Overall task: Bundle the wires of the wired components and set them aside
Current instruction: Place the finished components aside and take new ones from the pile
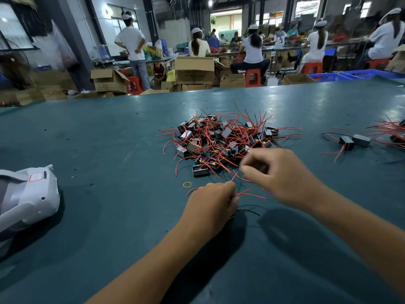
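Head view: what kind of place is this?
Likely a factory assembly floor: a pile of small black wired components with red wires on a green worktable, capped workers on red plastic stools, open cardboard cartons.

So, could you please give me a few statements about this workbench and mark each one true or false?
1. The left hand is closed on red wires. True.
2. A yellow rubber band lies on the table to the left of the hands. True.
3. The pile of parts sits in a blue crate. False: it lies loose on the green table.
4. The right hand rests flat on the table, empty. False: it is raised by the wires, fingers curled.
5. A white plastic shell lies at the left edge. True.
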`<state>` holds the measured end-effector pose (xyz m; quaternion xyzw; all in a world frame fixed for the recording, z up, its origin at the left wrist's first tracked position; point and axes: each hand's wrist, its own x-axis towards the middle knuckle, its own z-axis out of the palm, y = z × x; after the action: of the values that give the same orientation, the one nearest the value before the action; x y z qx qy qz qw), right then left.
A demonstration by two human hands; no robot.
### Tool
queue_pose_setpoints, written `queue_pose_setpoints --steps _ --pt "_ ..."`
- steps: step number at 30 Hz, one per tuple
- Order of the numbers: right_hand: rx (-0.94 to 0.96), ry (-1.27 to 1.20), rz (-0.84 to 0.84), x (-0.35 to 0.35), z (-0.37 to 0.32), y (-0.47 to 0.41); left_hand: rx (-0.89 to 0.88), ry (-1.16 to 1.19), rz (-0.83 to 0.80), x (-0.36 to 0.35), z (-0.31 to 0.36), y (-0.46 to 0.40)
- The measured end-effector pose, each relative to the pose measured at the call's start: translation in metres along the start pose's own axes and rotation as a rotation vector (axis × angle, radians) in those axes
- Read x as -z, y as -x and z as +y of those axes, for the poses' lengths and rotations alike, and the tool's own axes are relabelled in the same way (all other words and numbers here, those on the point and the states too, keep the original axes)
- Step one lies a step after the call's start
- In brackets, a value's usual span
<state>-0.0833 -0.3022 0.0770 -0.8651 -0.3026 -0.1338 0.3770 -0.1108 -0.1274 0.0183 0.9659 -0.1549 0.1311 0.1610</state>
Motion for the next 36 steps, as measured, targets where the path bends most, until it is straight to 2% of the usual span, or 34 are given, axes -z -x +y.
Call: queue_pose_setpoints --steps 4,6,8,12,19,21,23,26,30,33,34,36 --pt "0.238 0.221 -0.282 -0.034 -0.035 -0.067 0.008 0.072 0.015 -0.002 -0.003 0.001" --pt "0.285 0.400 -0.452 -0.063 -0.037 -0.098 0.009 0.075 0.014 -0.002 -0.003 0.001" --pt "0.291 0.582 -0.550 -0.085 -0.031 -0.121 -0.006 0.071 0.007 -0.002 -0.004 0.000" --pt "0.259 0.910 -0.555 -0.106 -0.013 -0.142 -0.015 0.087 -0.008 -0.002 -0.006 0.001" --pt "0.375 1.010 -0.545 -0.117 -0.001 -0.131 -0.013 0.058 0.013 -0.005 -0.007 -0.001" --pt "0.335 0.915 -0.544 -0.110 -0.002 -0.131 -0.020 0.075 0.014 -0.005 -0.007 0.000" --pt "0.226 0.671 -0.472 -0.096 -0.007 -0.133 -0.024 0.100 0.023 -0.003 -0.007 0.002" --pt "0.088 0.235 -0.220 -0.067 -0.019 -0.132 -0.021 0.107 0.028 -0.001 -0.006 0.001" --pt "0.031 -0.027 0.085 -0.026 -0.021 -0.108 -0.005 0.141 0.042 -0.001 -0.007 0.002" --pt "-0.092 -0.153 0.226 0.000 -0.002 -0.082 -0.023 0.139 0.043 -0.003 -0.008 0.002" --pt "-0.167 -0.260 0.261 0.006 0.005 -0.072 -0.028 0.142 0.047 -0.003 -0.008 0.001" --pt "-0.315 -0.627 0.307 0.018 0.019 -0.049 -0.040 0.144 0.060 -0.004 -0.008 0.001"
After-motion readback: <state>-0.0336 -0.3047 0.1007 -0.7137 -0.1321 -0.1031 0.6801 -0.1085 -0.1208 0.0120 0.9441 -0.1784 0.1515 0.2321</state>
